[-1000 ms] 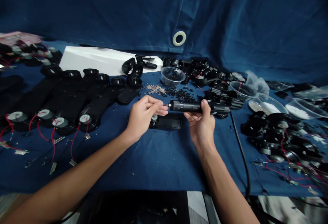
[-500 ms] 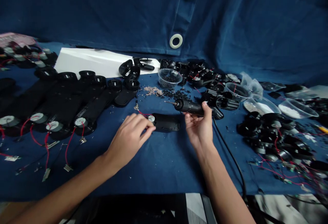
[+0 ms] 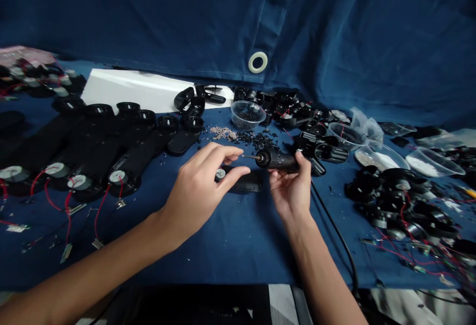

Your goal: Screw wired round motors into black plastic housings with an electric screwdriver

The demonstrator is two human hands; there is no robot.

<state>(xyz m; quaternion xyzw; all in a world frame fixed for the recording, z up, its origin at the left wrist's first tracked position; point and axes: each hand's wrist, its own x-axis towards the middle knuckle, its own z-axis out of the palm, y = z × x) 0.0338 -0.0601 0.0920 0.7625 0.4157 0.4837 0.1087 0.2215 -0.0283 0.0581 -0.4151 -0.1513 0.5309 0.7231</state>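
Observation:
My right hand (image 3: 292, 184) grips a black corded electric screwdriver (image 3: 277, 160), its thin metal bit aimed left. Close to the bit's tip is my left hand (image 3: 208, 176), thumb and index finger apart. The index fingertip is at or very near the bit; whether it touches, I cannot tell. No object shows between those fingers. Below both hands, a black plastic housing (image 3: 247, 182) lies flat on the blue cloth, its left end partly hidden by my left hand. A small round silver motor (image 3: 220, 173) shows at that end.
A clear tub of small black parts (image 3: 248, 115) stands behind, with loose screws (image 3: 223, 133) beside it. Black housings with motors and red wires (image 3: 78, 181) line the left. Black parts (image 3: 394, 198) are heaped at right, near clear bowls (image 3: 381, 156). The screwdriver's cable (image 3: 336, 226) runs down right.
My left hand has moved up and right from the housing's motor end to the bit's tip, its thumb and index finger spreading. The screwdriver, in my right hand, has dipped slightly.

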